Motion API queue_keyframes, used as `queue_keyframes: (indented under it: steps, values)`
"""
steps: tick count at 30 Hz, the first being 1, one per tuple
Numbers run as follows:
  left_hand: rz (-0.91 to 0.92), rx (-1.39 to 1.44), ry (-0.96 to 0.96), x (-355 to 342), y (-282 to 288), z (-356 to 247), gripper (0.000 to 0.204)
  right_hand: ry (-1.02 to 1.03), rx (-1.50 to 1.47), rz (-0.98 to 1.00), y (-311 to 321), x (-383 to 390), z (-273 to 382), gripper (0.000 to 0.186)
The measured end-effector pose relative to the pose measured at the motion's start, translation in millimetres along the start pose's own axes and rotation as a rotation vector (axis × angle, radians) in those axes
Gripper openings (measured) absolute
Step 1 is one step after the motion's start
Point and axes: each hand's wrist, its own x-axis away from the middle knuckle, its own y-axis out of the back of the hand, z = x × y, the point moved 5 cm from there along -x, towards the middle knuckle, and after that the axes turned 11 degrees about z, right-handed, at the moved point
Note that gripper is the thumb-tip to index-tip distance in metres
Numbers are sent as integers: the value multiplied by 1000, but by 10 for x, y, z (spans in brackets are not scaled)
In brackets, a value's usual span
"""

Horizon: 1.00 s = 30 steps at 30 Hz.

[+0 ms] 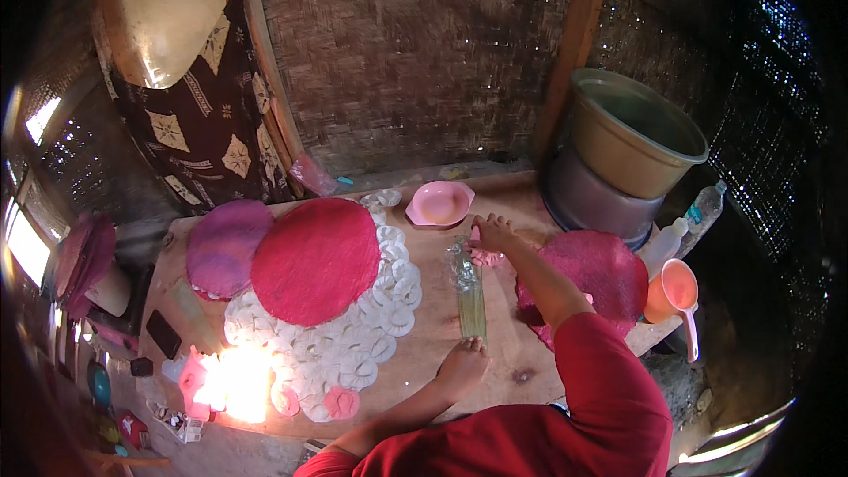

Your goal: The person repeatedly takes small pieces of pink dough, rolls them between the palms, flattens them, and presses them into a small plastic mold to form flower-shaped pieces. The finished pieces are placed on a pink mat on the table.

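Note:
A narrow green strip (472, 305) lies lengthwise on the wooden table in front of me, its far end under crumpled clear plastic (463, 267). My left hand (464, 366) rests at the strip's near end with the fingers curled in; what they grip is hidden. Over the far end, my right hand (496, 235) is closed around a small pink piece, perhaps dough. Just below its fingers, a soft pink lump (486, 257) touches the table beside the strip. A pink two-handled bowl (441, 203) stands beyond, slightly left of my right hand.
Left of the strip spread many white coiled rounds (353, 358), partly under a red round mat (315, 261); a purple mat (228, 247) adjoins it. Another reddish mat (601, 278) lies under my right arm. Stacked large basins (632, 146), bottles (662, 247) and an orange dipper (673, 291) stand right.

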Motion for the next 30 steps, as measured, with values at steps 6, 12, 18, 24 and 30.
queue_keyframes:
  steps: [6, 12, 18, 24, 30]
  values:
    - [104, 483, 159, -53, 393, 248, 40, 264, 82, -261, 495, 614, 468, 54]
    - [-718, 485, 448, -54, 995, 850, 34, 357, -487, -185, 569, 1536, 225, 39]
    - [456, 832, 461, -259, 446, 922, 45, 205, -369, -620, 742, 2323, -310, 22]
    - [-489, 1375, 165, -301, 877, 665, 51, 337, -828, -650, 896, 2749, -209, 14]
    - [2, 2646, -27, -293, 854, 386, 73, 597, -707, -713, 560, 2961, 790, 28]
